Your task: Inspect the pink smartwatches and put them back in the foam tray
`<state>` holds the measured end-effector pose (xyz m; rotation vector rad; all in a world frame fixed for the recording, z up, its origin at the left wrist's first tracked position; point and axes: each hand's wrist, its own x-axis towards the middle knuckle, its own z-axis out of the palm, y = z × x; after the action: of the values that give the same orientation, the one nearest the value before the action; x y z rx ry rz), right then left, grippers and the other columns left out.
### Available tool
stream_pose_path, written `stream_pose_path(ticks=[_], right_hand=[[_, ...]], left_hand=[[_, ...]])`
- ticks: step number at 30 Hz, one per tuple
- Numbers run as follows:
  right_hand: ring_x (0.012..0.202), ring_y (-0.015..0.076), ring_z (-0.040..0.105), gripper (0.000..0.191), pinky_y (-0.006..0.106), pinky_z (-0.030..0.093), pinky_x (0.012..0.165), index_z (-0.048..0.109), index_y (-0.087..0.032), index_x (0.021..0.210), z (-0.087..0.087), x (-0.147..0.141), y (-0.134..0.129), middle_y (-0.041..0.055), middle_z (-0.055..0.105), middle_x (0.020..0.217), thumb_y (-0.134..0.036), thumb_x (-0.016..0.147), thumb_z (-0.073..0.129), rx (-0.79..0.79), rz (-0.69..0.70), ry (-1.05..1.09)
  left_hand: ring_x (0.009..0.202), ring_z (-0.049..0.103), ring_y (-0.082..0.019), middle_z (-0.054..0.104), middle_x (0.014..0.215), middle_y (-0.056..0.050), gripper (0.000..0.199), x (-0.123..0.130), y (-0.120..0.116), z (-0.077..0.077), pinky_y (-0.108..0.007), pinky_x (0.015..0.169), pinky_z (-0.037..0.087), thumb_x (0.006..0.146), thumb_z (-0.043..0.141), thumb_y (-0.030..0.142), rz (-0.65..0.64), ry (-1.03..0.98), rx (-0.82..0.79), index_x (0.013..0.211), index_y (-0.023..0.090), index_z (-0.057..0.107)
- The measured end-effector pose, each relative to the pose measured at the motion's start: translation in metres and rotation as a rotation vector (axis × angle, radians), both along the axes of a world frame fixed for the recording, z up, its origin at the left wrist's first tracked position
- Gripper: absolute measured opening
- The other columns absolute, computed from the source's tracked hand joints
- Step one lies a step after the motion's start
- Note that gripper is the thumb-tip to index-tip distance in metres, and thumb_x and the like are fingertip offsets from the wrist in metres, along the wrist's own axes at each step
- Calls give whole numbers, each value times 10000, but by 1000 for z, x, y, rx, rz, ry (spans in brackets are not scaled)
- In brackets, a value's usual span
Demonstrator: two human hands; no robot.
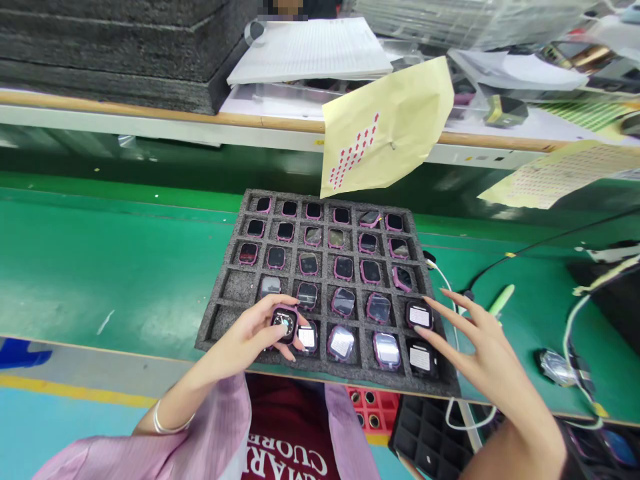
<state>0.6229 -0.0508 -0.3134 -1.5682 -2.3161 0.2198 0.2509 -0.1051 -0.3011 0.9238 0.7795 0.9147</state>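
Note:
My left hand (260,333) grips a purple-framed smartwatch (285,325) whose lit screen shows a round dial, held over the tray's near left side. Beneath it lies a dark foam tray (235,285) divided into compartments, many with a similar watch case inside. Over the tray's right edge, my right hand (473,337) has its fingers apart, thumb and fingertip beside a watch with a pale label (419,315) in its compartment. Whether they touch it I cannot tell. Another labelled watch (421,358) sits just nearer to me.
On the green bench (125,253), a white cable (450,273) and a light green tool (501,300) lie right of the tray. Yellow sheets (387,127) hang from the shelf above. Stacked black foam (115,53) rises at upper left. A red tray (385,403) shows below the bench edge.

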Motion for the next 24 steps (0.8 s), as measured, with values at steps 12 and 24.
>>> stream_pose_path(ticks=[12, 24], right_hand=[[855, 346, 560, 556, 485, 476, 747, 628, -67, 1062, -18, -103, -5, 200, 578, 910, -513, 967, 311, 38, -237, -44], [650, 208, 688, 168, 308, 573, 532, 628, -189, 999, 4, -133, -39, 76, 691, 896, -227, 842, 677, -309, -176, 1264]], left_hand=[[820, 589, -156, 520, 1098, -81, 531, -13, -2, 0, -264, 678, 514, 853, 594, 195, 123, 160, 12, 1327, 238, 361], [590, 519, -102, 595, 761, -5, 540, 4, -4, -1, -227, 581, 464, 866, 572, 231, 61, 258, -19, 1350, 188, 337]])
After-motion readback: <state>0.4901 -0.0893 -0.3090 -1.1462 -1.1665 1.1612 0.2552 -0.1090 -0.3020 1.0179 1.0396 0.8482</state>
